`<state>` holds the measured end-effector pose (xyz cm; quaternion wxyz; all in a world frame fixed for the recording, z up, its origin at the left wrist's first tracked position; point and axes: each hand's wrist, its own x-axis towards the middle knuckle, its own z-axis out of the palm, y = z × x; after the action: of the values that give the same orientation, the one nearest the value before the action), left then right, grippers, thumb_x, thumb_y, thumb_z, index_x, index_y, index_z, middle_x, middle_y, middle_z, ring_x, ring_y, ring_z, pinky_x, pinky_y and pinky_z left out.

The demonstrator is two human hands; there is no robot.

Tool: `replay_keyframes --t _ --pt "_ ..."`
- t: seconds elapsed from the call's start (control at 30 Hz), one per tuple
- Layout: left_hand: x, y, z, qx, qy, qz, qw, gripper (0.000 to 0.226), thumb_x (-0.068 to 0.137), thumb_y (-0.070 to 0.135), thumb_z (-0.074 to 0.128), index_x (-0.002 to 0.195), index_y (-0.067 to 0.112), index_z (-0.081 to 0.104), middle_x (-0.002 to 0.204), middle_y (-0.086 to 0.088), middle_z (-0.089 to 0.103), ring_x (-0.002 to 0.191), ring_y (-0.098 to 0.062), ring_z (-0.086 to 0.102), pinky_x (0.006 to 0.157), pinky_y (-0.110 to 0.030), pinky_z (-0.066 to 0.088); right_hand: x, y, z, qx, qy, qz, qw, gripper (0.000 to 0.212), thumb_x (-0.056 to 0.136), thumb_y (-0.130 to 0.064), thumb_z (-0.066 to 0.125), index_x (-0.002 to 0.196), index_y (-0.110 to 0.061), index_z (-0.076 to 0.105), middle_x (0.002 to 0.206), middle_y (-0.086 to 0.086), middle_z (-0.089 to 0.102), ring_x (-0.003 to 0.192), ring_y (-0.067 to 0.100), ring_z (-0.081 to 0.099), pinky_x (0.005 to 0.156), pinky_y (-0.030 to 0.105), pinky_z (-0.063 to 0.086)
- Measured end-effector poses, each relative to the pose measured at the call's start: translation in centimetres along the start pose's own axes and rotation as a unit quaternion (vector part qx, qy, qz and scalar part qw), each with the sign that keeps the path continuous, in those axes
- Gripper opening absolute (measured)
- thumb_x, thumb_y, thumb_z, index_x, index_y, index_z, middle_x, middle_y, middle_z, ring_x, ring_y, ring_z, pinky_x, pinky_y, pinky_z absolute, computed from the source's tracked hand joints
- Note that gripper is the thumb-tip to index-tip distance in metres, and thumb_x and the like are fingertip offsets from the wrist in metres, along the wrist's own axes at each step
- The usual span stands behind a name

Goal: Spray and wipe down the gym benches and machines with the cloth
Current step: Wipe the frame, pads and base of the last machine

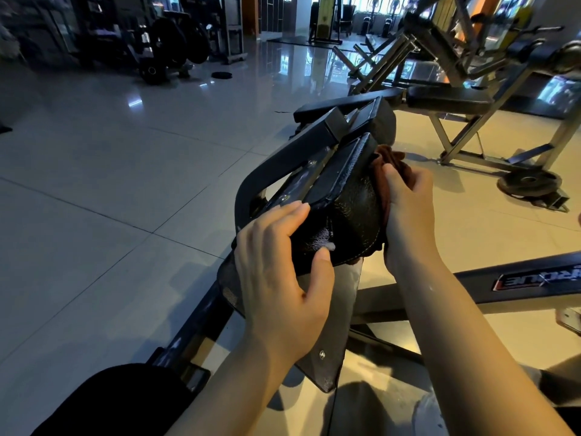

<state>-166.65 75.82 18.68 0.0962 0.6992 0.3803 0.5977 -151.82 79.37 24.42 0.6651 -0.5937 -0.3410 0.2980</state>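
1. Head view looks down on a black padded seat of a gym machine, held between both hands.
2. Left hand grips the near left edge of the pad: its fingers curl over the top rim and the thumb presses the worn end face, where a patch of torn white padding shows just beside the thumb tip.
3. Right hand presses a reddish-brown cloth against the right side of the pad, fingers curled round the bunched fabric; the cloth sticks out above the fingertips and a strip of it shows below the pad's stitched edge.
4. Under the left hand, a flat metal bracket with a bolt runs down from the pad toward the floor.
5. Beyond the pad, away from both hands, the machine's black frame arm angles up and left.
6. Right of the right hand stands another bench on a steel frame, with a weight plate lying on the tiled floor near its foot.
7. Below the right forearm, a dark frame bar carries a red label.
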Motion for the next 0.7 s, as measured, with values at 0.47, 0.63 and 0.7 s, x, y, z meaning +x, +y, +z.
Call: replay_keyframes --t 0.47,0.63,0.7 --pt "-0.02 0.21 -0.36 -0.002 -0.017 -0.011 1.0 0.044 0.09 0.032 0.05 0.132 0.023 0.041 0.131 0.008 0.046 0.122 -0.014 0.043 0.103 -0.033 0.037 -0.13 0.1 0.03 0.009 -0.001 -0.003 1.0 0.008 0.099 -0.037 0.048 0.094 -0.034 0.042 0.106 -0.005 0.05 0.105 0.014 0.051 0.103 0.045 0.044" --pt "0.0 0.37 -0.52 -0.004 -0.018 -0.012 1.0 0.046 0.089 0.033 0.05 0.133 0.025 0.04 0.132 0.01 0.044 0.122 -0.011 0.04 0.094 -0.048 0.045 -0.11 0.37 0.02 0.024 -0.005 0.003 1.0 0.006 0.099 -0.039 0.048 0.097 -0.035 0.044 0.113 -0.001 0.051 0.109 0.017 0.052 0.104 0.047 0.044" --pt "0.02 0.42 -0.49 -0.002 -0.018 -0.011 1.0 0.046 0.089 0.032 0.05 0.133 0.025 0.04 0.132 0.009 0.044 0.123 -0.01 0.039 0.094 -0.047 0.045 -0.05 0.56 -0.01 0.023 0.001 -0.002 1.0 0.006 0.099 -0.039 0.048 0.098 -0.035 0.044 0.114 -0.001 0.052 0.109 0.018 0.052 0.103 0.046 0.044"
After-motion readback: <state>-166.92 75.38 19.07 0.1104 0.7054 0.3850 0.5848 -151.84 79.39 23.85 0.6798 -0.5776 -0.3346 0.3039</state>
